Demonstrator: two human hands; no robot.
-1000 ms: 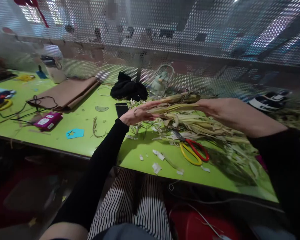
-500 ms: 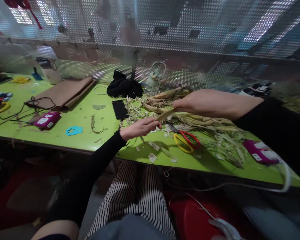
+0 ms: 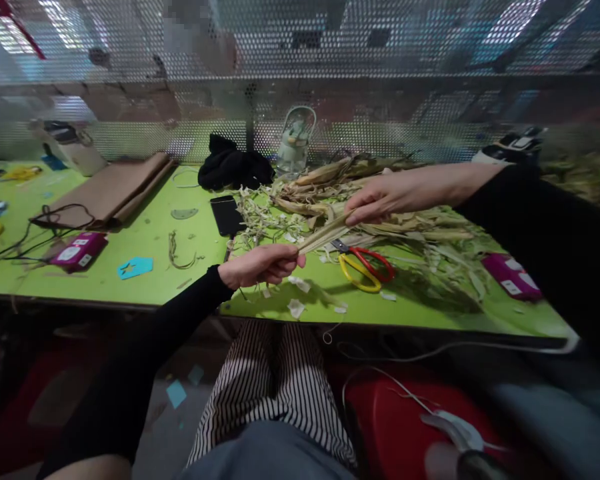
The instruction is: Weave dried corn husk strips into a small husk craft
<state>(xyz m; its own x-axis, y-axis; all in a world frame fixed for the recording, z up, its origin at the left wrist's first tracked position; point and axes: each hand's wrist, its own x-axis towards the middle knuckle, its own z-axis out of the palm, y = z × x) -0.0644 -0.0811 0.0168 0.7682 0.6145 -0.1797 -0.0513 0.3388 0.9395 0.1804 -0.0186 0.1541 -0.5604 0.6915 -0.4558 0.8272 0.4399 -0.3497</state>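
Head view: faces forward and down, green table (image 3: 125, 245) close, perforated screen (image 3: 380, 63) beyond.

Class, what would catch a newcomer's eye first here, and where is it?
Probably the pale dry leaf strip stretched between the left hand and right hand, above the bright green table. Next, the red-and-yellow scissors lying nearer the wearer than the heaped leaves.

On the green worktop (image 3: 205, 287), with the red-and-yellow-handled metal scissors (image 3: 351, 250) as clock centre, a tangled heap of pale plant husks (image 3: 420, 223) sprawls from eleven round to two. Behind it at eleven I see a clear, handled bottle (image 3: 293, 152); toward ten, a crumpled black cloth (image 3: 235, 168) lies behind a black rectangular phone (image 3: 226, 215). A blue pentagonal tag (image 3: 136, 268) sits at nine, a boxy purple power strip (image 3: 510, 277) at three.
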